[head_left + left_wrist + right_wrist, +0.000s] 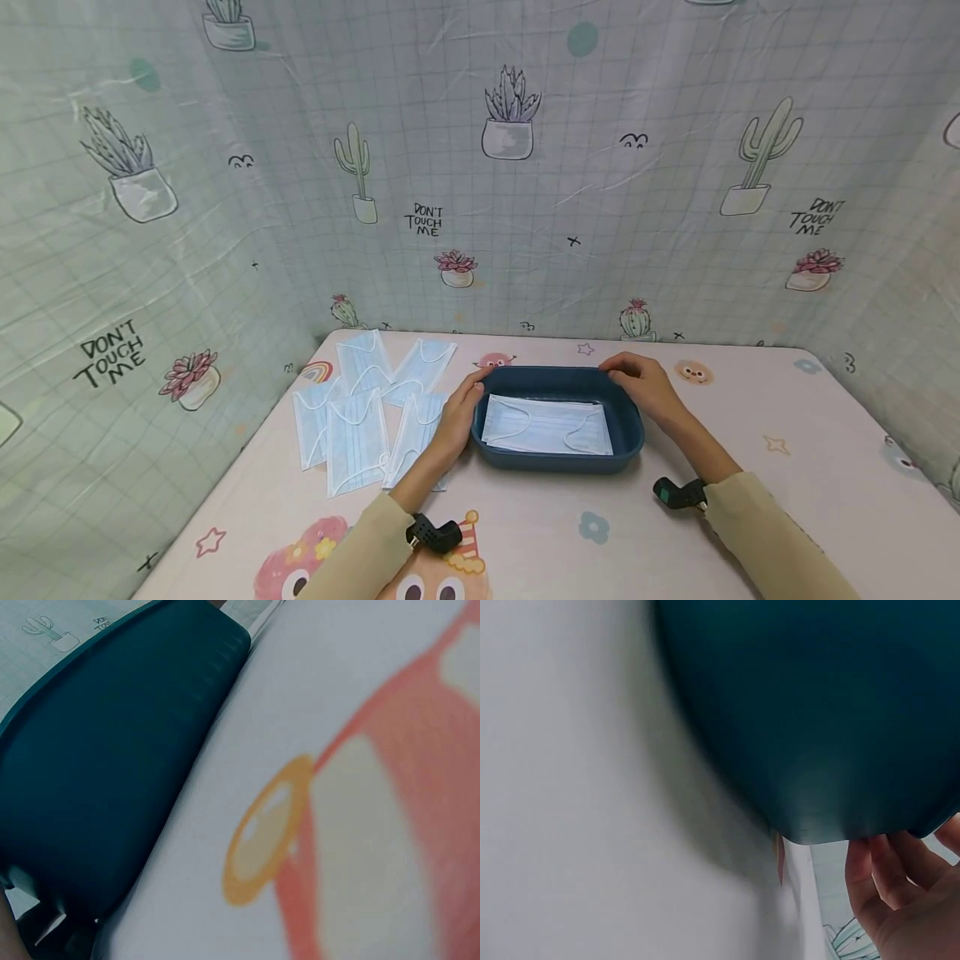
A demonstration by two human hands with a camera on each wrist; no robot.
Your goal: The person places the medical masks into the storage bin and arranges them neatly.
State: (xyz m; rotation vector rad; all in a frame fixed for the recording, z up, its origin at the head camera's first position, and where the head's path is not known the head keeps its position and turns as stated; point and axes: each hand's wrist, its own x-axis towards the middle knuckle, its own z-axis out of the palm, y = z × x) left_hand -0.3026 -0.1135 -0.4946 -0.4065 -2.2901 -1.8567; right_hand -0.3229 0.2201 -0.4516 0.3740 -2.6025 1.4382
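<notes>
A dark blue plastic bin [557, 461] stands on the table, with flat light-blue face masks [551, 427] lying in it, ear loops on top. My left hand [455, 417] holds the bin's left end near the far corner; the left wrist view catches only a dark bit of it beside the bin wall [112, 750]. At the far right corner, my right hand [645, 385] grips the rim. Seen from the right wrist, the fingers of that hand [911, 892] touch the outer wall [817, 735] just under the rim.
Several loose face masks [358, 442] lie spread and partly overlapping left of the bin, close to my left forearm. The table [750, 533] wears a pale printed cover. Behind it hangs a curtain [420, 108] with printed cacti.
</notes>
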